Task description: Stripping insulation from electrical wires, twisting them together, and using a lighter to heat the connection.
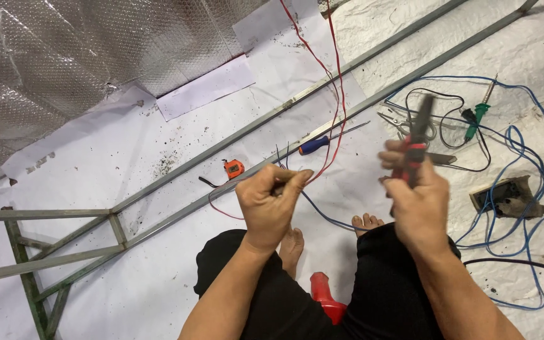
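We see the left hand [267,200] with fingers closed on thin wires [283,165] above the lap, while the right hand [418,200] grips red-handled pliers [418,141] upright just beside them, over the white floor sheet [158,277].

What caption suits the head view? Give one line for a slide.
Seated on white sheeting, left hand pinches thin wires while right hand holds red-handled pliers beside them.

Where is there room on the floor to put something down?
Bare white sheet lies between the silver bubble wrap and the metal frame. It is crowded right of the right hand, among blue wires and tools.
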